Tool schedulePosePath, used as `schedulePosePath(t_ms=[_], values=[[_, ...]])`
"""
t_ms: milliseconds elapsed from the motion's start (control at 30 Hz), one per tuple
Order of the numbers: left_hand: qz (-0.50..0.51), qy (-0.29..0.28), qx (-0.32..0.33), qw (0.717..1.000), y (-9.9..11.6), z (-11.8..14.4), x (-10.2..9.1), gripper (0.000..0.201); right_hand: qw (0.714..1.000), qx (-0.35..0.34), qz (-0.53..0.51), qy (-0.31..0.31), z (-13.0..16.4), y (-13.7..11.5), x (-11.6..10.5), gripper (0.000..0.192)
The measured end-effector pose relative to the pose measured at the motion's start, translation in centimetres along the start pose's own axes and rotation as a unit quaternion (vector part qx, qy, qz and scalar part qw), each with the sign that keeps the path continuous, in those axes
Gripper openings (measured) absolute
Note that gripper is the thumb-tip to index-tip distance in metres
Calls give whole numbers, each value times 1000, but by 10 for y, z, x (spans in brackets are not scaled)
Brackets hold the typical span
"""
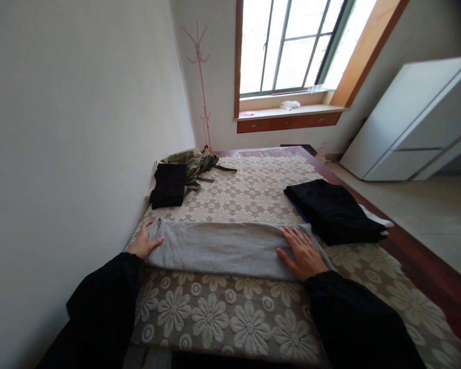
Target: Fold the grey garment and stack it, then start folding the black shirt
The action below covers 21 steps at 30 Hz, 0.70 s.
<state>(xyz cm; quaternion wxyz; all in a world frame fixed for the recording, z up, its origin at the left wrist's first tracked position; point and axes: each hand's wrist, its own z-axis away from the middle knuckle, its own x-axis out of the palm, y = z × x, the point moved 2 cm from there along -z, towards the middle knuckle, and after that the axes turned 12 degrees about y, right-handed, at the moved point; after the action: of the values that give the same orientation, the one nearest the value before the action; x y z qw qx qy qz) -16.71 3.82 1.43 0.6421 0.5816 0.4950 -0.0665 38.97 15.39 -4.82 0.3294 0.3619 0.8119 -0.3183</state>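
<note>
A grey cloth garment [218, 249], folded into a long strip, lies across the flower-patterned table cover [249, 328] in front of me. At its left end rests my left hand [144, 243], thumb on top of the fabric and fingers spread around the edge. My right hand [302, 253] lies flat on the garment near its right end, fingers stretched out. Neither hand grips the cloth. Just beyond my right hand sits a stack of folded black clothes [334, 212], with a bit of blue and white showing at its edges.
Against the left wall are a folded black cloth [169, 184] and an olive-green bag-like bundle with straps [194, 164]. Past the table stand a pink coat rack [202, 77] and a window with a sill [288, 110]. A white refrigerator [415, 118] is at the right.
</note>
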Motion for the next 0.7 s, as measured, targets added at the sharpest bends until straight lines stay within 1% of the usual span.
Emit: schedulePosePath(t_ms=[67,100,133,167,233,267,300,333,400,467,500,533,600,633,700], values=[[26,-2,-13,1000,0,1,-2,93,992,34,-120,14,-6,-7,-12,58],[35,-4,-21,999,1,2,-5,92,979,62,-195,17,-9,-10,-17,57],[41,-5,-27,999,1,1,-10,91,956,97,-275,11,-11,-12,-22,57],[44,-7,-33,998,2,1,-16,92,925,134,-355,-4,-13,-15,-26,59],[44,-6,-51,998,5,-1,-33,97,851,199,-482,-58,-15,-20,-29,64],[41,-2,-62,997,8,-1,-42,99,819,221,-522,-89,-15,-23,-30,66],[35,3,-74,997,12,-2,-52,101,795,238,-545,-120,-14,-27,-29,68],[28,10,-86,996,17,-2,-61,102,776,252,-559,-145,-14,-31,-28,70],[11,32,-97,995,33,-3,-77,99,755,270,-572,-171,-14,-39,-26,73],[10,47,-92,995,59,-4,-87,93,753,279,-570,-175,-16,-45,-26,77],[24,43,-88,995,76,-5,-89,91,757,281,-564,-171,-18,-47,-26,80],[47,26,-87,995,94,-5,-88,92,760,283,-560,-166,-19,-49,-27,81],[112,-26,-79,990,136,-2,-77,95,756,292,-565,-155,-22,-50,-30,82],[137,-45,-69,987,158,2,-67,95,749,298,-572,-154,-23,-51,-31,82],[193,-89,-31,977,205,17,-40,94,729,310,-586,-170,-25,-52,-34,83]])
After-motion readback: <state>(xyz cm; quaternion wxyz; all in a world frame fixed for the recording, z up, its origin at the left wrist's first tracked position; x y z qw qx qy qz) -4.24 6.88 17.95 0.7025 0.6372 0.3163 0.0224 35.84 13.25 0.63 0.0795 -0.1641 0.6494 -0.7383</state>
